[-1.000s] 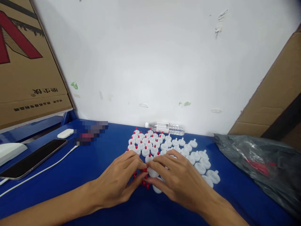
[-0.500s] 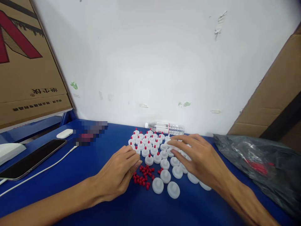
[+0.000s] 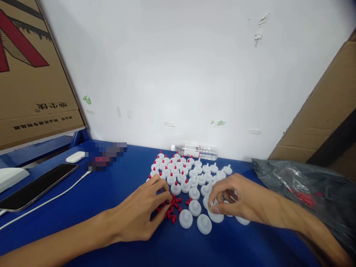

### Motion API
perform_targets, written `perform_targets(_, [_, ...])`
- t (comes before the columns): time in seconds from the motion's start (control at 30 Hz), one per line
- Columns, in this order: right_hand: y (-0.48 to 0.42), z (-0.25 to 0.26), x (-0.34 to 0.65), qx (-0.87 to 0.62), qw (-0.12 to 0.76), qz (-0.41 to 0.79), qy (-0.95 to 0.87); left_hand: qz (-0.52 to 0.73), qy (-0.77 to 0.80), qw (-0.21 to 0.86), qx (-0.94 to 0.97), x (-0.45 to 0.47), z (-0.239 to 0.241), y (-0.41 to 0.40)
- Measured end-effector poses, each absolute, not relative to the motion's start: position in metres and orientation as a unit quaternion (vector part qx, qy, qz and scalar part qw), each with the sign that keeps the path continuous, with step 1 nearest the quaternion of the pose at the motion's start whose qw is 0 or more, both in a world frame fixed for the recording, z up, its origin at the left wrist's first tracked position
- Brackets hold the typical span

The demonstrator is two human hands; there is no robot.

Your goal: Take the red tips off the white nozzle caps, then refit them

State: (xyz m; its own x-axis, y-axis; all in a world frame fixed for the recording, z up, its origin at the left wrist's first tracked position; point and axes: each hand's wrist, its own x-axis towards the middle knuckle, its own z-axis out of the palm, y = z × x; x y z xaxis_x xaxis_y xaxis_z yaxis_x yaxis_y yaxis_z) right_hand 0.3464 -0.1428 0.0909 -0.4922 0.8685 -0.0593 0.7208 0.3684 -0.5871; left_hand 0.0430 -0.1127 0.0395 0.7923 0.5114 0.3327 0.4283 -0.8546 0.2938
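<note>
While btl lies behind wht lids, bag sits R, phone L.

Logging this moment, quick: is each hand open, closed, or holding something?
Left hand: fingers curled at the red caps; whether it grips one cannot be told.
Right hand: closed, holding a white lid.
</note>
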Motion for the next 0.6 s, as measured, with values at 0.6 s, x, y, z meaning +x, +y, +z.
perform_targets(0.6, [-0.143,0.081,0.349,-0.482,0.108,0.307,-0.813,0.191,0.308,0.063,0.930,0.039,0.037,-0.096])
